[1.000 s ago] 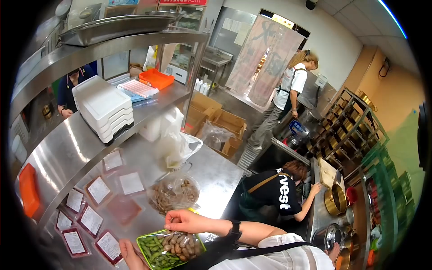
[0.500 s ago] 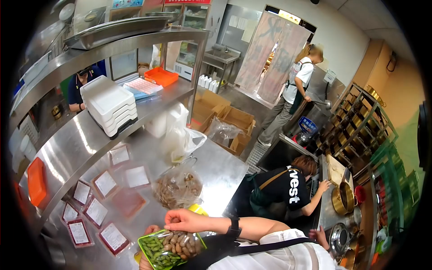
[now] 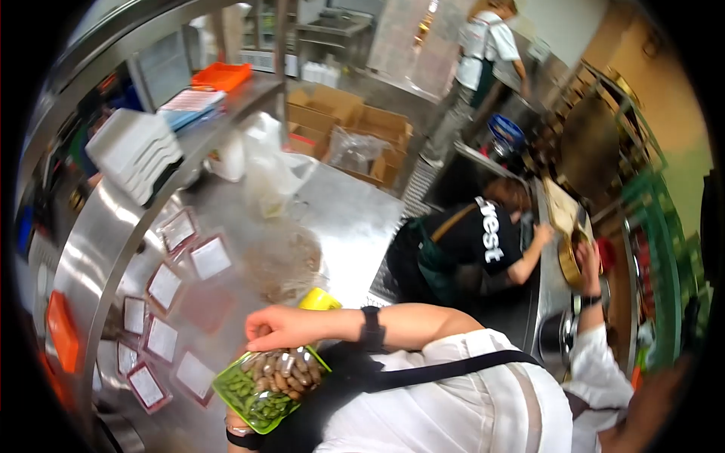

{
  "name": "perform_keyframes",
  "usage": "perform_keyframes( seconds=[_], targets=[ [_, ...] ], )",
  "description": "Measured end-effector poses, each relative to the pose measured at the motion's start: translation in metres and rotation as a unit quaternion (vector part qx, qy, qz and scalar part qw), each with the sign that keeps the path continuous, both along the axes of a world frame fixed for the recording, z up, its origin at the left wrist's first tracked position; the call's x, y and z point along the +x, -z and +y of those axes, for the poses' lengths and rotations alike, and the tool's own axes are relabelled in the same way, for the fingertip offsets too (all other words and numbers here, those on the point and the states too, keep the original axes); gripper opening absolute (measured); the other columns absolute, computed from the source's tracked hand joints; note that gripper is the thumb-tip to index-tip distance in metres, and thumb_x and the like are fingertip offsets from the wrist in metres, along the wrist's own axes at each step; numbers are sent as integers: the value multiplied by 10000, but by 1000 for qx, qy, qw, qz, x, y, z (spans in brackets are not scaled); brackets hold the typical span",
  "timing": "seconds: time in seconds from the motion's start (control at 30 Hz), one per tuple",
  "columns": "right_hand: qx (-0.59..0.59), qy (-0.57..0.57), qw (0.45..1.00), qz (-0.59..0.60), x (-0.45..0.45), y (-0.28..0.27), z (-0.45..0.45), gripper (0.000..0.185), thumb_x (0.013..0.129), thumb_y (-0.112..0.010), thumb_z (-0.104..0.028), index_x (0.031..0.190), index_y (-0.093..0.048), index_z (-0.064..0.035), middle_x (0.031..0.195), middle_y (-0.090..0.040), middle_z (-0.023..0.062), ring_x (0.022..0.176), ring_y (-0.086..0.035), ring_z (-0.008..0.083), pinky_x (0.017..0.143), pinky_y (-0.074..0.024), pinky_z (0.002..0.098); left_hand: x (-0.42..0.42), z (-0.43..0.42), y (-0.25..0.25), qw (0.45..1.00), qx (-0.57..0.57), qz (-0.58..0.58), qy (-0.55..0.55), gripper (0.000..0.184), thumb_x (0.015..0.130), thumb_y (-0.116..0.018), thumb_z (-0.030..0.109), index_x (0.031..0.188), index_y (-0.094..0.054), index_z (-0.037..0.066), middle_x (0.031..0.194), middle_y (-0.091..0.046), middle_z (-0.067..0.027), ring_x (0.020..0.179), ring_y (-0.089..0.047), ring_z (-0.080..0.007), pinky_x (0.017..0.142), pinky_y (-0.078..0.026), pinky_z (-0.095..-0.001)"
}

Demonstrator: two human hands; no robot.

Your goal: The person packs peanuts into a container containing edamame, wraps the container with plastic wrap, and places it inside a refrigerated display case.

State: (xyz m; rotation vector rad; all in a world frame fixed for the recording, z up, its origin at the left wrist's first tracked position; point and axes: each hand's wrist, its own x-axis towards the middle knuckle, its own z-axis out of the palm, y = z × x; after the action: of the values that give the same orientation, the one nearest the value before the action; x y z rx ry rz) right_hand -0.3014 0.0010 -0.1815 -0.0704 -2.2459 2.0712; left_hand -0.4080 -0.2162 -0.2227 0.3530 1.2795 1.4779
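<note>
Under curled right fingers (image 3: pixel 263 343), the pod-and-peanut tray (image 3: pixel 263 430) looks filled and wrapped; left fingers' hold and remaining work are unclear.

The table (image 3: pixel 343 200) is smooth, glossy metal, and the shelf (image 3: pixel 98 241) is metal with the same shine. Green plastic forms the tray (image 3: pixel 263 431), beneath clear, glossy film with bright glints; its peanuts (image 3: pixel 283 370) look rough-shelled. The flat packs (image 3: pixel 149 387) are shiny plastic bearing matt, paper-like labels (image 3: pixel 209 258). Thin, wrinkled plastic makes the carrier bag (image 3: pixel 264 166). The boxes (image 3: pixel 325 106) are matt cardboard, the white stack (image 3: pixel 136 155) smooth plastic, the orange basket (image 3: pixel 221 77) plastic too. The nearest shirt (image 3: pixel 445 385) is creased, matt cloth; the pot (image 3: pixel 570 260) is glossy, brass-coloured metal.
</note>
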Motion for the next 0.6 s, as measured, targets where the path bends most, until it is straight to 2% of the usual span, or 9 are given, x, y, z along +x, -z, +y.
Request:
perform_keyframes(
  seconds=[0.07,0.13,0.2,0.23,0.33,0.37,0.5,0.6],
  targets=[
    [-3,25,999,-27,6,-6,4,291,898,-675,-302,946,-588,-29,763,-645,44,713,-592,118,629,-476,291,-14,-4,2,984,-51,146,-93,317,995,-502,275,1204,-481,37,1085,-584,-103,959,-603,-191,777,-514,-275],
    [-2,63,998,-31,14,-9,11,301,868,-693,-314,921,-601,-33,751,-656,69,701,-615,154,623,-486,317,-30,-9,-6,927,-102,302,-200,346,998,-502,289,1229,-482,32,1110,-587,-112,980,-608,-197,786,-515,-276],
    [4,106,994,-18,21,-8,15,293,828,-717,-321,869,-619,-48,727,-663,87,678,-637,192,606,-492,340,-28,-7,-33,903,-94,329,-258,375,1001,-501,304,1254,-482,27,1136,-589,-120,1000,-612,-203,796,-516,-278],
    [7,121,992,-23,22,-7,16,288,807,-723,-321,844,-628,-52,736,-667,94,684,-641,210,615,-492,354,-10,3,-67,926,-80,218,-297,496,1004,-465,264,1384,-396,-46,1391,-465,-172,1259,-470,-266,1040,-406,-379],
    [0,143,990,-1,19,3,13,270,791,-719,-304,822,-629,-51,745,-666,100,690,-641,219,615,-489,357,6,3,-58,939,29,331,-91,565,1029,-408,331,1455,-315,-30,1480,-369,-169,1308,-422,-259,1105,-325,-382],
    [11,146,989,-5,18,5,13,269,784,-718,-304,819,-631,-52,752,-666,104,695,-642,226,619,-489,361,17,10,-56,904,63,416,-75,597,1041,-366,356,1488,-253,-23,1526,-307,-158,1349,-374,-258,1120,-303,-386],
    [47,162,986,-1,13,7,13,266,763,-711,-303,810,-635,-53,774,-665,121,714,-644,256,633,-491,378,12,16,-49,963,82,239,-97,583,1046,-351,343,1487,-260,-26,1541,-284,-147,1358,-365,-254,1124,-296,-387],
    [68,169,983,14,10,8,13,266,759,-705,-304,812,-636,-52,778,-663,127,731,-645,279,647,-490,394,-2,12,-40,950,50,299,-72,545,1049,-346,352,1441,-348,-25,1486,-376,-151,1300,-444,-246,1070,-383,-378]
  ],
)
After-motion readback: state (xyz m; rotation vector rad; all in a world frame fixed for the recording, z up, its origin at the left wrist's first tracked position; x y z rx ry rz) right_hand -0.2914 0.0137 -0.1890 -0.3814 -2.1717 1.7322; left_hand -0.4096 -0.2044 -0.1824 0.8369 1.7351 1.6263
